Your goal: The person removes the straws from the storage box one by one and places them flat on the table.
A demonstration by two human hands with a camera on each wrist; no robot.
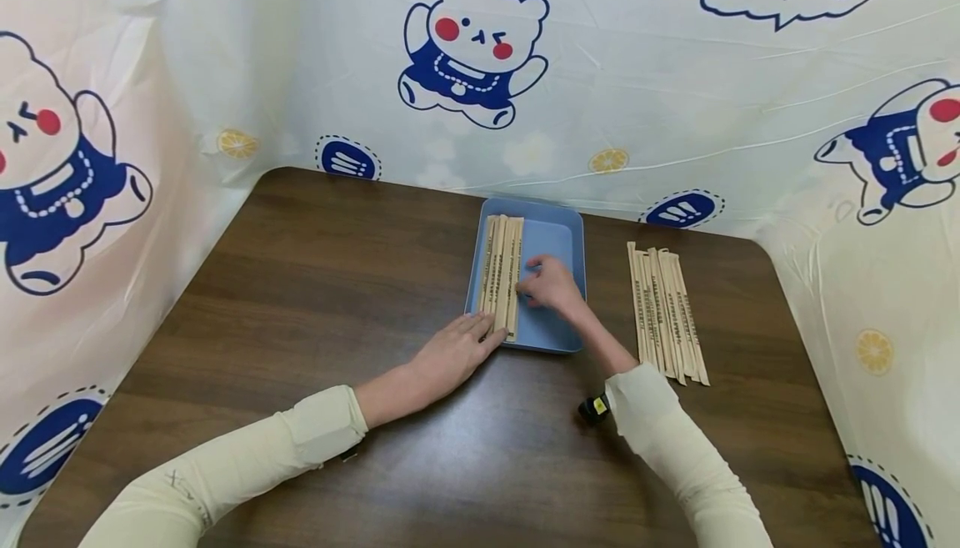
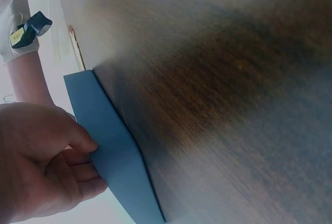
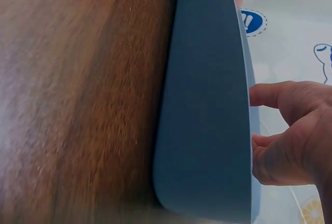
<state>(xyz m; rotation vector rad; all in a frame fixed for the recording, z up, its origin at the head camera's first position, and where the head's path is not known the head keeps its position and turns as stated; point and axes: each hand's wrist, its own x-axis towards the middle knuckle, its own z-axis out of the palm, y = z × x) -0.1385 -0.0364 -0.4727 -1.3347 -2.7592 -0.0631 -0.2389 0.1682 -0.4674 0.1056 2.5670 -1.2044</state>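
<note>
A blue tray [image 1: 551, 329] stands at the back middle of the table. Along its left half lies a row of chopsticks in printed paper sleeves [image 1: 504, 268]. My left hand [image 1: 450, 354] rests at the tray's near left corner, fingers stretched over the near ends of the row; in the left wrist view, that hand [image 2: 44, 162] is at the rim. Over the tray, my right hand [image 1: 553, 283] has its fingertips beside the row's right edge; whether they touch it cannot be told. In the right wrist view, the tray wall hides the fingertips of this hand [image 3: 293, 130], its thumb and finger spread apart.
To the right of the tray, a second group of paper-sleeved chopsticks [image 1: 667, 314] lies on the brown wooden table [image 1: 337, 281]. A printed curtain [image 1: 637, 56] hangs behind the table and along both sides. A small black device [image 1: 594, 409] sits at the right cuff.
</note>
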